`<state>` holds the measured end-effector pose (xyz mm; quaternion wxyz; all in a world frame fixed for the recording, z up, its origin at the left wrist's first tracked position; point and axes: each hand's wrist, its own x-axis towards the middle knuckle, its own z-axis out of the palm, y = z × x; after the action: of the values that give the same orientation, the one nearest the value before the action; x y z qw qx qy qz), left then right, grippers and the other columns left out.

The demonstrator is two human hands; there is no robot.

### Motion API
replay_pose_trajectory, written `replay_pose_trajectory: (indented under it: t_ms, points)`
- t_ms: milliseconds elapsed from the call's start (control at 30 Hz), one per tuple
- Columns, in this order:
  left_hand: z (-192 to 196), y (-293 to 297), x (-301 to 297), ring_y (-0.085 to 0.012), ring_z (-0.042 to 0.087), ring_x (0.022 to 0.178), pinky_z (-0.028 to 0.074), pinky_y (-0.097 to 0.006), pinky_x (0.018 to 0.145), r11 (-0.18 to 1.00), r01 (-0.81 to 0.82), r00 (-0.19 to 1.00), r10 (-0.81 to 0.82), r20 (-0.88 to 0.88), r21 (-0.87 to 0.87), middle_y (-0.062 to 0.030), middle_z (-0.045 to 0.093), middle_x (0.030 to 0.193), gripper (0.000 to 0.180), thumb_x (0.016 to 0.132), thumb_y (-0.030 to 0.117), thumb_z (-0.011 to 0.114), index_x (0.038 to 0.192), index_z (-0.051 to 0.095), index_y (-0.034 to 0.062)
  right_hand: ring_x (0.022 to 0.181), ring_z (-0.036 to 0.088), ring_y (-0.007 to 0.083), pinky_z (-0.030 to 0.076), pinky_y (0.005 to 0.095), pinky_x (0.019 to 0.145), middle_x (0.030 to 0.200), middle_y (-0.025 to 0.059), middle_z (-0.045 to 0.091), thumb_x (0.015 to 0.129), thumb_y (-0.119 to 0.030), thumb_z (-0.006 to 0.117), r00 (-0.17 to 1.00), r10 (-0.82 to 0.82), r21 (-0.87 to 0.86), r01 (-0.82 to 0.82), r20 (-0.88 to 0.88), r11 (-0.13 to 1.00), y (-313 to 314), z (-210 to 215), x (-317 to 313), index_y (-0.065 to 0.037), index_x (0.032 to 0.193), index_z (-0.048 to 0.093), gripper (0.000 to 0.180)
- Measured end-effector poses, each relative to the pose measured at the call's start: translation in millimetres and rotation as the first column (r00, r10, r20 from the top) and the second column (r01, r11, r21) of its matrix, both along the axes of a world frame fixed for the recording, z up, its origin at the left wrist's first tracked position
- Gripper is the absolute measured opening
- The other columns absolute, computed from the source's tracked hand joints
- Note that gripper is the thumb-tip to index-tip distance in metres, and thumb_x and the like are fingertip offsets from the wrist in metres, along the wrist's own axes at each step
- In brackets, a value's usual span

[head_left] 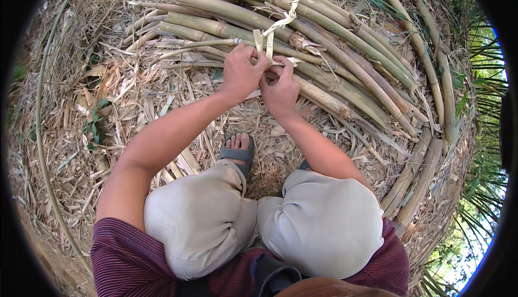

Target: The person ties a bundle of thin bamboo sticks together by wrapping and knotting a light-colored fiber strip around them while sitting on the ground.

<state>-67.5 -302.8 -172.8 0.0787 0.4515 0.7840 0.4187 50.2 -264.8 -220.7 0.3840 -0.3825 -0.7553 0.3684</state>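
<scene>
A pale, twisted strip of split bamboo [287, 19] runs across a bundle of bamboo poles [232, 13] and comes down to my hands at the near side. My left hand [243, 70] is closed, thumb and fingers pinching the strip near its end. Close beside it, my right hand [281, 85] is closed on the strip too, fingers bent at the edge of the poles. A flat end of the strip sticks up between the hands. The part under my fingertips is hidden.
Dry leaves and husks [178, 97] cover the ground. Loose poles [418, 189] lie at the right, and a long thin stem [43, 108] curves along the left. My sandalled foot [238, 151] is just below my hands. Green fronds [480, 151] stand at the far right.
</scene>
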Motion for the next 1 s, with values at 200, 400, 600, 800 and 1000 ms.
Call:
replay_pose_trajectory:
  t_ms: [200, 400, 600, 800, 1000]
  points:
    - [-6.5, -10.1, -25.4, -0.0316, 0.054, 0.067, 0.043, -0.042, 0.061, 0.997, 0.073, 0.988, -0.073, -0.137, -0.006, -0.0161, 0.051, 0.078, 0.019, 0.085, 0.015, 0.068, 0.082, 0.061, -0.0017, 0.06, 0.067, 0.0198, 0.052, 0.0359, 0.057, 0.083, 0.0073, 0.073, 0.08, -0.014, 0.073, 0.998, -0.001, -0.161, 0.011, 0.062, 0.987, 4.2, 16.7, 6.4, -0.007, 0.122, 0.05, 0.048]
    - [15.4, -21.8, -35.1, -0.0181, 0.057, 0.066, 0.047, -0.031, 0.064, 0.99, 0.12, 0.99, -0.115, 0.08, -0.068, -0.0066, 0.053, 0.08, 0.023, 0.092, 0.022, 0.063, 0.087, 0.064, -0.0006, 0.06, 0.068, 0.0221, 0.053, 0.0359, 0.059, 0.081, 0.0128, 0.073, 0.082, -0.018, 0.074, 0.962, 0.109, -0.146, -0.073, 0.25, 0.987, 13.5, 23.0, 21.4, -0.005, 0.119, 0.056, 0.043]
    - [56.9, -9.6, -34.6, -0.0147, 0.062, 0.069, 0.052, -0.031, 0.062, 0.994, 0.085, 0.303, 0.034, 0.952, -0.063, -0.0012, 0.054, 0.076, 0.024, 0.098, 0.025, 0.051, 0.092, 0.061, 0.0039, 0.07, 0.071, 0.0267, 0.055, 0.0377, 0.062, 0.081, 0.0139, 0.072, 0.088, -0.027, 0.069, 0.962, 0.252, -0.351, -0.2, 0.109, 0.915, 28.5, 49.9, 43.2, -0.002, 0.116, 0.061, 0.038]
    - [66.7, -4.5, 19.9, -0.0136, 0.058, 0.063, 0.049, -0.029, 0.055, 0.948, 0.292, 0.132, 0.088, 0.987, -0.123, 0.0008, 0.051, 0.076, 0.024, 0.1, 0.028, 0.049, 0.092, 0.057, 0.0062, 0.076, 0.071, 0.0204, 0.058, 0.0294, 0.065, 0.093, 0.0136, 0.071, 0.096, -0.04, 0.061, 0.919, 0.099, -0.872, -0.393, -0.381, 0.291, 69.3, 110.1, 45.5, 0.004, 0.11, 0.063, 0.046]
    - [50.5, 10.3, 13.8, -0.0094, 0.055, 0.056, 0.044, -0.026, 0.05, 0.822, 0.514, 0.474, -0.035, 0.88, -0.244, 0.0003, 0.054, 0.067, 0.038, 0.098, 0.036, 0.056, 0.078, 0.06, 0.005, 0.09, 0.07, 0.0193, 0.06, 0.0287, 0.071, 0.1, 0.0164, 0.07, 0.09, -0.034, 0.071, 0.865, 0.41, -0.876, -0.411, -0.288, 0.252, 115.6, 98.9, 55.0, 0.008, 0.117, 0.056, 0.052]
